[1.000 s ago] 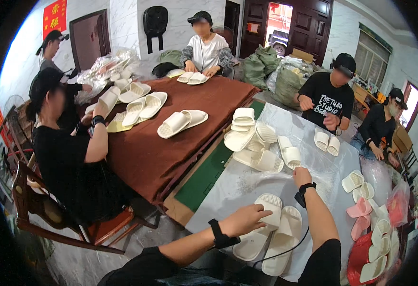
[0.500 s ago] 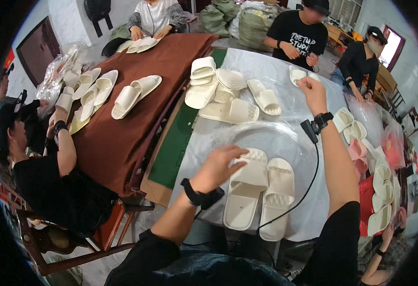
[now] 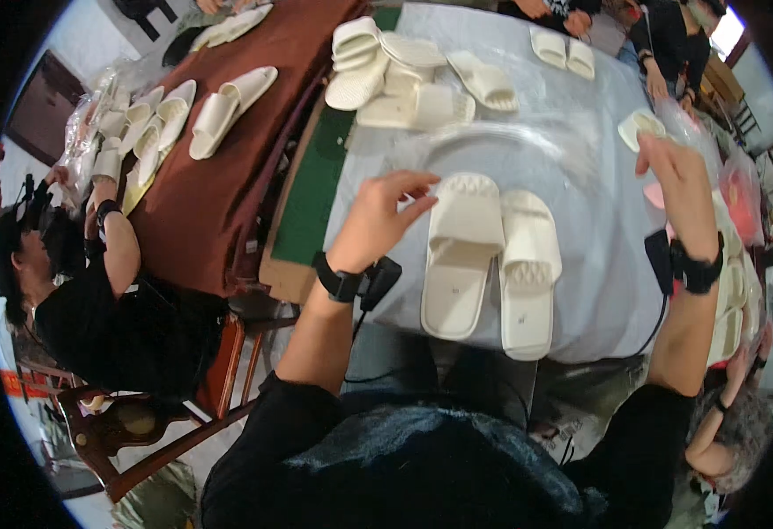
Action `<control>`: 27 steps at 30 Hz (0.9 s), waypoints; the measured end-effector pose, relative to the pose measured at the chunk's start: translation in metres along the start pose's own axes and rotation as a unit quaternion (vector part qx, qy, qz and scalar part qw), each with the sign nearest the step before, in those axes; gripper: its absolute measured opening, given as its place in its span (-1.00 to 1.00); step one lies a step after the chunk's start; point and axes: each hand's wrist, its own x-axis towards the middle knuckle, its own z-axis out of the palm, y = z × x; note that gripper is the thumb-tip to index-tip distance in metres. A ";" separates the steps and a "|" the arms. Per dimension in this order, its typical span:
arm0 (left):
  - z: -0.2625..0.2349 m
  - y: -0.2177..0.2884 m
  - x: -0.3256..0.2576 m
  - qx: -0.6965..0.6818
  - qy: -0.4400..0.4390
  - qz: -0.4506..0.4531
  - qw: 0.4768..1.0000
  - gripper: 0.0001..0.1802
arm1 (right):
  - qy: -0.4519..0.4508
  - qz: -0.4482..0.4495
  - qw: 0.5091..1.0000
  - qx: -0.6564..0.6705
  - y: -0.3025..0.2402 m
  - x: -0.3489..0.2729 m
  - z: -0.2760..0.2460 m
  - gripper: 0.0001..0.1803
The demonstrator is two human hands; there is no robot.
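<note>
Resting just left of a pair of cream slippers, the left hand lies loosely spread on the grey table cover, its fingertips touching the left edge of the left slipper near its toe end and gripping nothing. Both slippers lie side by side, touching, toes pointing to the far side, at the near edge of the table right in front of the person. A black wristband with a small black device and cable sits on the left wrist. To the right, the right hand is lifted above the table with fingers held loosely together and slightly curled; it sits against a clear plastic bag, though whether it pinches the bag cannot be told. Just beyond it lies a single pale slipper. A black band wraps the right wrist too. Farther off, in the middle of the table, a heap of cream slippers is piled loosely, and another pair lies at the far right near a seated person in black. Left of the grey cover a green strip runs beside a brown tablecloth, where more slippers lie in rows. At the far left, a person in black sits on a wooden chair with hands on slippers at that table's edge.
</note>
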 end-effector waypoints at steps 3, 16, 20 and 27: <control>0.014 0.000 0.007 -0.007 -0.022 0.010 1.000 -0.75 | -0.115 0.084 0.987 0.080 0.015 -0.077 -0.001 -0.47; 0.090 -0.056 0.037 0.044 -0.080 0.011 0.996 -0.78 | -0.262 0.075 0.961 0.037 -0.028 -0.192 0.087 -0.45; 0.087 -0.059 0.027 0.015 -0.073 -0.004 0.997 -0.78 | -0.259 0.006 0.961 -0.102 -0.038 -0.192 0.110 -0.50; 0.082 -0.059 0.028 0.025 -0.081 -0.022 0.996 -0.77 | -0.334 -0.024 0.931 -0.145 -0.058 -0.187 0.115 -0.53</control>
